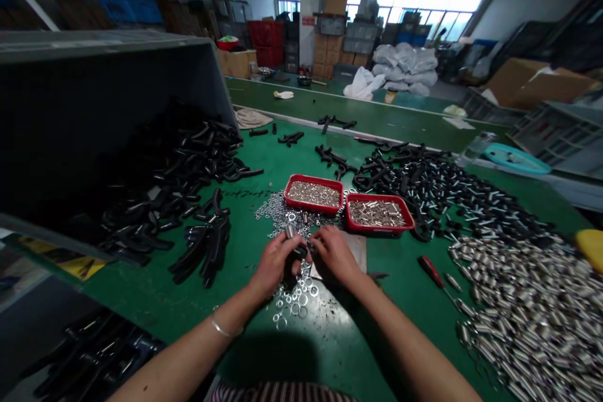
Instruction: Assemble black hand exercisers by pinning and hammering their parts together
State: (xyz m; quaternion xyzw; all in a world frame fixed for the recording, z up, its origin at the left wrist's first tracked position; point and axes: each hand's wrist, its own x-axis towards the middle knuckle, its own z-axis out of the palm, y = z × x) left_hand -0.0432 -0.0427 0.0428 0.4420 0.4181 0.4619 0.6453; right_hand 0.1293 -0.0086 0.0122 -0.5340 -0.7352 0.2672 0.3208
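Striped cloth [282,393] lies nearest; beyond it, loose rings [295,308] dot the green table [257,352]; the left hand [274,260] closes its fingers around a dark part [299,251], just short of two red trays [311,206]; the right hand [335,252] curls nearly closed beside it, its hold hidden, so I cannot tell; a loose pinch could drop the part among the rings.

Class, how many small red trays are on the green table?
2. Left tray, filled with tiny metal pieces, sits just beyond the hands. Right tray, holding small metal pins, sits beside it, slightly nearer the camera.
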